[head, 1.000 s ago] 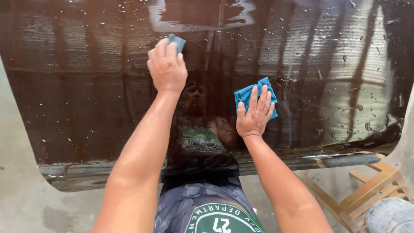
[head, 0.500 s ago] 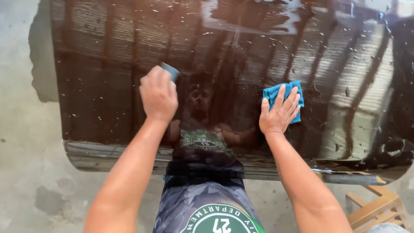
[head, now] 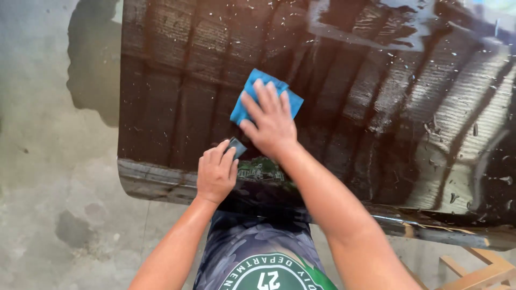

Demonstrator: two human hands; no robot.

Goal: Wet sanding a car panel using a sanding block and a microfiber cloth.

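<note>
On the wet, glossy dark panel, the right hand, which was out to the right a second ago, is now pressing its blue cloth flat, fingers spread, near the panel's lower edge. The left hand has dropped beside it, gripping a small grey block. Concrete floor is lying below the panel.

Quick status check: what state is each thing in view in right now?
Black panel: glossy, wet, speckled with droplets, lying flat.
Blue cloth: flat on the panel, pressed under the right hand.
Small dark block: gripped in the left hand, on the panel.
Concrete floor: stained with damp patches.
Wooden frame: under the panel's corner.
</note>
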